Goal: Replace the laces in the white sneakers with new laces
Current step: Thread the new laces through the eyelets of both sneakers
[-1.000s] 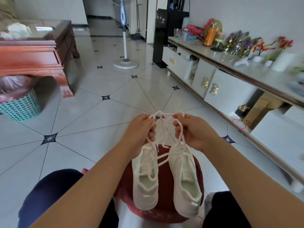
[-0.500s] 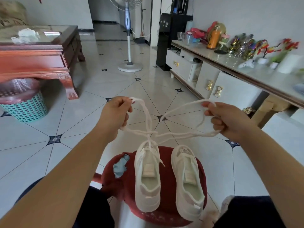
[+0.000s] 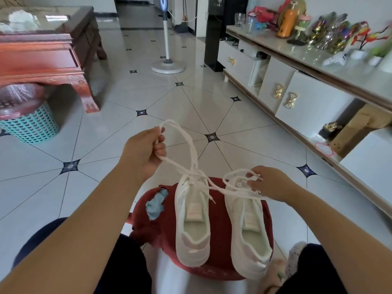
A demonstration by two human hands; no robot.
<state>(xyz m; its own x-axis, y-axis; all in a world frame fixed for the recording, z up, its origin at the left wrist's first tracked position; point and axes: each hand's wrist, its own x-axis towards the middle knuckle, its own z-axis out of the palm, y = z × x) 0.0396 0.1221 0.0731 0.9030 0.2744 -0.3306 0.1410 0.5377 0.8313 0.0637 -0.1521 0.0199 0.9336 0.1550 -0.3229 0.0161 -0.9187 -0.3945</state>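
A: Which way do the toes point?
B: Far. The left sneaker and right sneaker lie side by side on the red stool, near centre. They sit soles down with their long axes running near to far and their heels near.
A: Any containers?
B: A teal basket stands far left on the floor beside the table leg. It is lined with a pink bag. I cannot tell what is in it.
A: And the hands?
B: The left hand is raised far-left of the left sneaker. Its fingers are curled, and thumb and fingers pinch a loop of the white lace. The right hand sits lower, over the right sneaker's toe. Its fingers are curled in, and thumb and forefinger pinch another loop.
A: Where does the lace run?
B: From both hands the strands meet and cross over the left sneaker's far end. One loose end lies by its tongue.
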